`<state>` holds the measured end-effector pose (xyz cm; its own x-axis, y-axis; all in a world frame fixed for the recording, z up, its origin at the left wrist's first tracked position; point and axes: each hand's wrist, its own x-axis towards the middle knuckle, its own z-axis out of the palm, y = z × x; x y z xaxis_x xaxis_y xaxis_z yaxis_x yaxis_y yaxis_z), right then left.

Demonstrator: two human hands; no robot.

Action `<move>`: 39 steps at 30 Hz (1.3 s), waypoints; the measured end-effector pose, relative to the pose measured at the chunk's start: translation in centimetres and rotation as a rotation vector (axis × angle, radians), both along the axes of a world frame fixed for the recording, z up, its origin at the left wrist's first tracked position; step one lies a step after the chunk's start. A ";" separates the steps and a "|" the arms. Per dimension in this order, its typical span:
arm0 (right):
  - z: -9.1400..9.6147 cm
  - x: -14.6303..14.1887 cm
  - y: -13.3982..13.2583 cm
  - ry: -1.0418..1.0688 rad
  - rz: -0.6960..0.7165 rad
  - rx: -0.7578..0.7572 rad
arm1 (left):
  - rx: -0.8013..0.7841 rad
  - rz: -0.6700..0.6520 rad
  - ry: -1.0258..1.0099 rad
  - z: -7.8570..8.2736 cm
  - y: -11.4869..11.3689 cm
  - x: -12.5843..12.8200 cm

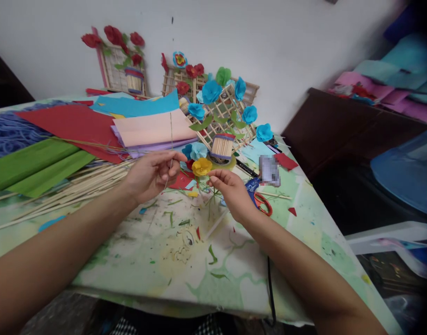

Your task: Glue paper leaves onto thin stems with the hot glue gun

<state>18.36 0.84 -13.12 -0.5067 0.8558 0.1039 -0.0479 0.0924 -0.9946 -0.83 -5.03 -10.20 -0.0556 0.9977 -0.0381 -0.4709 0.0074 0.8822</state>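
A thin green stem (171, 132) stands nearly upright in my left hand (157, 173), pinched between thumb and fingers. My right hand (232, 190) is closed in a pinch at the right edge of a yellow paper flower (202, 166); the exact grip point is partly hidden. Thin green stems (212, 201) spread out below those fingertips. Blue paper flowers (198, 150) lie just behind the yellow one. Beyond them a stick lattice (230, 104) leans, carrying blue flowers, green leaves and a small stick basket (223, 146).
To the right of my right hand lie a blue glue gun (251, 185) and orange-handled scissors (264, 204). Bamboo sticks (77, 186) and coloured paper sheets (70, 125) cover the left side. Green and red scraps lie in front. A black cord (270, 288) crosses the table's front edge.
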 end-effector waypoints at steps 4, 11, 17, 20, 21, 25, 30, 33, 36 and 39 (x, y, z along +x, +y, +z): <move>0.6 0.3 0.0 0.068 -0.018 -0.064 | -0.005 -0.065 0.044 -0.4 -0.1 0.6; 1.1 0.4 -0.2 0.079 -0.017 -0.025 | -0.011 -0.194 0.070 -1.4 -0.3 1.2; 0.9 0.2 -0.6 0.026 -0.010 0.027 | -0.041 -0.246 0.104 -2.0 -0.2 1.6; 0.4 0.0 -0.7 0.002 0.013 0.031 | -0.056 -0.250 0.113 -2.1 -0.4 2.1; 0.3 0.0 -0.7 -0.007 0.015 0.035 | -0.064 -0.235 0.117 -2.1 -0.4 2.3; -0.2 -0.1 -0.6 -0.060 0.003 0.110 | -0.089 -0.134 0.095 -2.1 -0.6 2.9; 0.1 -0.1 -1.1 -0.146 0.041 0.207 | -0.101 -0.126 0.118 -2.5 -0.5 3.1; 0.3 -0.1 -1.4 -0.186 0.074 0.230 | -0.101 -0.149 0.121 -2.7 -0.4 3.1; 0.4 -0.2 -1.6 -0.231 0.119 0.279 | -0.129 -0.103 0.112 -2.7 -0.4 2.9; 0.4 -0.2 -1.7 -0.273 0.126 0.297 | -0.143 -0.047 0.083 -2.7 -0.2 2.8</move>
<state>18.16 -0.89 -12.67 -0.6488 0.7385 0.1837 0.1847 0.3869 -0.9034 1.93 -5.24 -12.92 -0.0177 0.9840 -0.1773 -0.3923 0.1563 0.9065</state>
